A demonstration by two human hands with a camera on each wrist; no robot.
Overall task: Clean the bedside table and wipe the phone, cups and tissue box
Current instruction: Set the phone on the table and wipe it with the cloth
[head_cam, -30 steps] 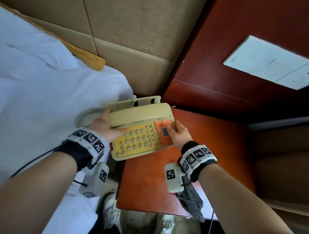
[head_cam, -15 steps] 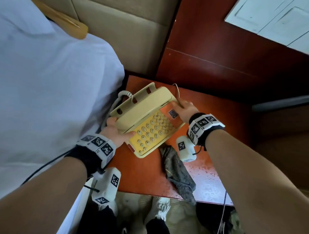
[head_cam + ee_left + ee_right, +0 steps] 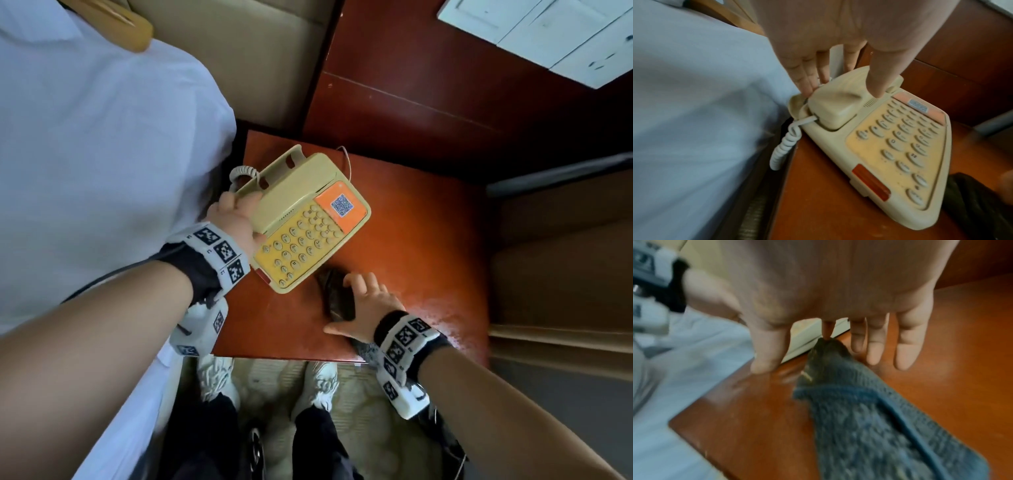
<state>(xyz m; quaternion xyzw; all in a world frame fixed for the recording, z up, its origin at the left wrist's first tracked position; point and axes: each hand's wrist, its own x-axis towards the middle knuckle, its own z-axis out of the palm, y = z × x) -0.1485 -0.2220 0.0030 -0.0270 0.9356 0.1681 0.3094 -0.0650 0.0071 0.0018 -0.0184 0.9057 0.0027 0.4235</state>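
A: Where is the phone [image 3: 308,219]?
B: It rests on the bedside table [image 3: 428,240], toward the 10 o'clock part of the top in the head view, turned diagonally, with the keypad toward 7 o'clock and the orange label [image 3: 340,205] toward 2 o'clock. The handset [image 3: 838,100] lies in its cradle; the coiled cord [image 3: 785,146] hangs off the table edge beside the white bedding [image 3: 85,154].

A: How does the left hand [image 3: 236,222] lie?
B: It grips the handset end of the phone, at 9 o'clock of the body. In the left wrist view the fingers [image 3: 807,73] curl together down the far side, and the thumb presses the near side next to the keypad.

A: And the right hand [image 3: 366,305]?
B: It lies over a dark cloth [image 3: 869,410] at 5 o'clock of the phone. The fingers [image 3: 904,344] are straight and slightly spread, the thumb apart at 9 o'clock. Whether the forefinger pinches the cloth's raised tip cannot be told; the frame is blurred.

A: What surrounds the table?
B: A padded headboard [image 3: 239,44] at 11 o'clock, red wood panelling [image 3: 428,85] at 1 o'clock, and the person's shoes [image 3: 318,383] on the floor at 6 o'clock
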